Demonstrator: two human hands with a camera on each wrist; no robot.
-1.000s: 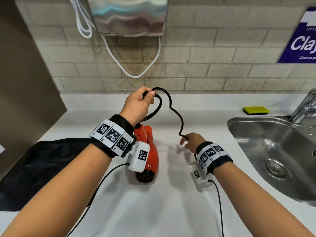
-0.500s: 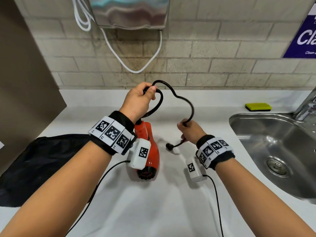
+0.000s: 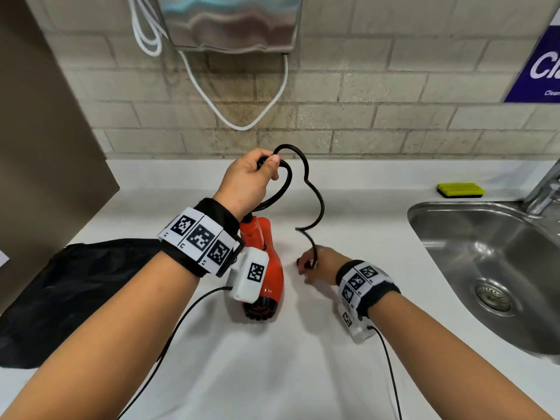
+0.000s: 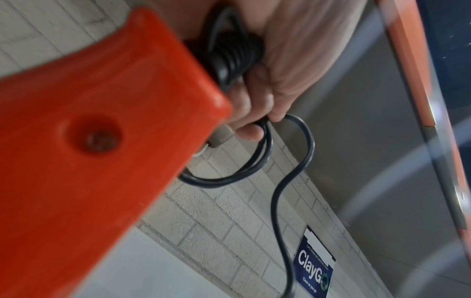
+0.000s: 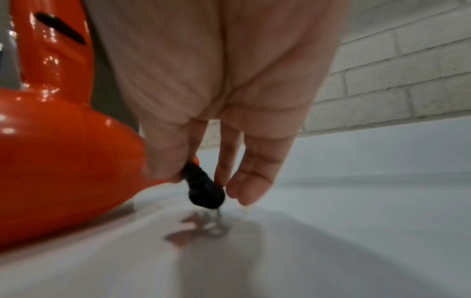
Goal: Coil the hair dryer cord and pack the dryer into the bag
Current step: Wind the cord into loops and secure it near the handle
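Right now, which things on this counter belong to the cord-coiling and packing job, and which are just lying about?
Part of the job:
- orange hair dryer, lying on the counter
- black cord, loops gripped by the left hand
- plug, pinched by the right hand
- black bag, flat at the left

Just lying about:
- yellow sponge
- sink and faucet
- wall dispenser with white cable

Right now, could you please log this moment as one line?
left hand: holds cord loops | right hand: pinches plug | dryer: on counter | bag: unpacked
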